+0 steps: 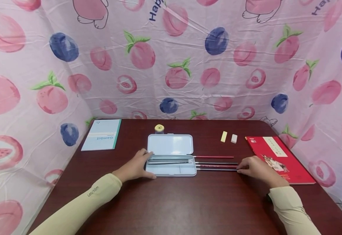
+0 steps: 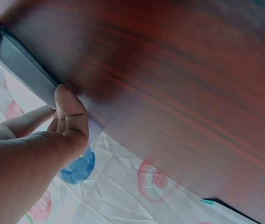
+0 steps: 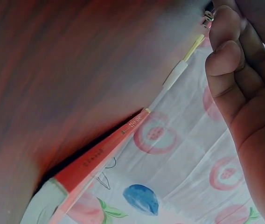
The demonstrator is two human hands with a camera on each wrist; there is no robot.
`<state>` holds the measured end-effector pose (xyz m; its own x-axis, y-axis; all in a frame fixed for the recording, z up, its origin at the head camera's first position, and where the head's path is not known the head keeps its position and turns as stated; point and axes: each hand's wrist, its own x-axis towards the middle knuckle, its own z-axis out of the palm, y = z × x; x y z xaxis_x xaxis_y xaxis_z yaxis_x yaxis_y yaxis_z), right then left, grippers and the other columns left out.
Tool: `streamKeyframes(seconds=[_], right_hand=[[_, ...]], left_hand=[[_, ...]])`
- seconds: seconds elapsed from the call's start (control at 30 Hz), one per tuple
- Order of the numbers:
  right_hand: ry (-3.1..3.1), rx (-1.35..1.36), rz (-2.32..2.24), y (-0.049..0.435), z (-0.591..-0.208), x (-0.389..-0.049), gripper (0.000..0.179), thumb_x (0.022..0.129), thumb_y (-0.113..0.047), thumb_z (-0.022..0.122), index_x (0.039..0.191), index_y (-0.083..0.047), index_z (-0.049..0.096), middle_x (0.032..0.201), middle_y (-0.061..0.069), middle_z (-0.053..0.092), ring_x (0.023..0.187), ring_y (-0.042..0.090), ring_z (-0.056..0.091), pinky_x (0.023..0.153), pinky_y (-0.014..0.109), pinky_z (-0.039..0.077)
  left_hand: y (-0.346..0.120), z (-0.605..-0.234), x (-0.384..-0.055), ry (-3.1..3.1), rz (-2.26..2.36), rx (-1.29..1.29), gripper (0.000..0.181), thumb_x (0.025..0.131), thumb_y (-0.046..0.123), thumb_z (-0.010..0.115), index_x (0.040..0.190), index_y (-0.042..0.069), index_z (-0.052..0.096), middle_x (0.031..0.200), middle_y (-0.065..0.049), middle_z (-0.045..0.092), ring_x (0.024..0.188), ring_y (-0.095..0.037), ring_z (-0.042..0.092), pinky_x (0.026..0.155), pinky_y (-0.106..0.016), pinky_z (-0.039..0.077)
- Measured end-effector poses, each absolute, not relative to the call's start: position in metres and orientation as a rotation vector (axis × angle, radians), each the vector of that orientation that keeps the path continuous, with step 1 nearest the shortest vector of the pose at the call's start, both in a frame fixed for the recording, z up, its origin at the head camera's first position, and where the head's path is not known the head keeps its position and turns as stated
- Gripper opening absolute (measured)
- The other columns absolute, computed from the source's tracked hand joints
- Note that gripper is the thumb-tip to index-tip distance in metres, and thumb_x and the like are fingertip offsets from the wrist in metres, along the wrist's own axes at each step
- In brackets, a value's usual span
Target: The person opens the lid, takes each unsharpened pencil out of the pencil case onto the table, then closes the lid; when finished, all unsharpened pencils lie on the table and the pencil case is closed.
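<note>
A pale blue-white pencil case (image 1: 165,170) lies with its lid (image 1: 170,144) flipped back. My left hand (image 1: 137,165) grips its left end, thumb at the front corner and fingers at the hinge side. The left wrist view shows the thumb (image 2: 70,100) against the case's side wall (image 2: 25,65). Several dark pencils (image 1: 168,161) lie inside the case. To its right, a red pencil (image 1: 215,157) and several dark and red pencils (image 1: 216,166) lie side by side. My right hand (image 1: 254,168) pinches the far ends of the nearer ones; its fingertips partly hide these ends in the right wrist view.
A yellow-topped tape roll (image 1: 159,129) stands behind the case. A light blue notebook (image 1: 101,134) lies at the back left. A yellow eraser stick (image 1: 223,136) and white eraser (image 1: 234,138) lie back right, near a red book (image 1: 279,160). Printed cloth (image 1: 182,107) hangs around the table.
</note>
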<state>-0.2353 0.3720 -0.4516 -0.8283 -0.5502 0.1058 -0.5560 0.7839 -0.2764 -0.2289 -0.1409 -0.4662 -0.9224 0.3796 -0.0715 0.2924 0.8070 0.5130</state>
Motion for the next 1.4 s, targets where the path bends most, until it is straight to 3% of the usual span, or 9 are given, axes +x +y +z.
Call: streamKeyframes(seconds=[0.2, 0.47, 0.7, 1.0, 1.23, 1.4], right_hand=[[-2.942, 0.924, 0.458, 0.372, -0.452, -0.236, 0.011, 0.080, -0.012, 0.092, 0.089, -0.011, 0.086, 0.084, -0.002, 0.079, 0.071, 0.000, 0.065, 0.065, 0.024, 0.058], [-2.967, 0.877, 0.463, 0.371, -0.450, -0.233, 0.014, 0.081, -0.014, 0.092, 0.093, -0.009, 0.086, 0.088, 0.002, 0.081, 0.078, 0.011, 0.073, 0.070, 0.027, 0.061], [-2.904, 0.862, 0.522, 0.362, -0.447, -0.231, 0.016, 0.083, -0.018, 0.092, 0.097, -0.014, 0.086, 0.090, -0.004, 0.081, 0.080, 0.006, 0.072, 0.075, 0.029, 0.062], [-2.751, 0.913, 0.660, 0.305, -0.435, -0.238, 0.014, 0.087, -0.010, 0.088, 0.100, -0.010, 0.085, 0.092, -0.003, 0.081, 0.079, 0.004, 0.069, 0.072, 0.028, 0.060], [-2.762, 0.959, 0.652, 0.260, -0.430, -0.248, 0.014, 0.090, -0.014, 0.087, 0.104, -0.012, 0.085, 0.093, -0.005, 0.080, 0.083, 0.008, 0.071, 0.079, 0.032, 0.063], [-2.806, 0.996, 0.618, 0.233, -0.431, -0.251, 0.015, 0.091, -0.016, 0.085, 0.106, -0.013, 0.085, 0.093, -0.005, 0.078, 0.079, 0.006, 0.065, 0.077, 0.031, 0.060]], left_hand=[[-0.142, -0.465, -0.228, 2.822, 0.760, 0.525, 0.109, 0.077, 0.050, 0.096, 0.163, 0.008, 0.044, 0.144, -0.014, 0.051, 0.127, -0.025, 0.049, 0.110, -0.044, 0.051], [-0.142, -0.468, -0.229, 2.833, 0.760, 0.539, 0.109, 0.076, 0.049, 0.096, 0.162, 0.006, 0.044, 0.143, -0.014, 0.051, 0.126, -0.026, 0.049, 0.109, -0.044, 0.052], [-0.142, -0.468, -0.229, 2.828, 0.758, 0.545, 0.109, 0.077, 0.050, 0.095, 0.162, 0.007, 0.044, 0.141, -0.013, 0.051, 0.126, -0.025, 0.049, 0.108, -0.043, 0.052], [-0.141, -0.466, -0.229, 2.822, 0.756, 0.542, 0.108, 0.077, 0.050, 0.095, 0.163, 0.008, 0.044, 0.142, -0.013, 0.050, 0.126, -0.025, 0.048, 0.108, -0.042, 0.052], [-0.141, -0.467, -0.228, 2.825, 0.768, 0.512, 0.109, 0.077, 0.051, 0.095, 0.163, 0.009, 0.043, 0.144, -0.014, 0.050, 0.127, -0.026, 0.049, 0.109, -0.043, 0.053], [-0.141, -0.467, -0.228, 2.833, 0.765, 0.500, 0.109, 0.076, 0.051, 0.095, 0.163, 0.010, 0.044, 0.145, -0.013, 0.050, 0.128, -0.026, 0.049, 0.110, -0.044, 0.053]])
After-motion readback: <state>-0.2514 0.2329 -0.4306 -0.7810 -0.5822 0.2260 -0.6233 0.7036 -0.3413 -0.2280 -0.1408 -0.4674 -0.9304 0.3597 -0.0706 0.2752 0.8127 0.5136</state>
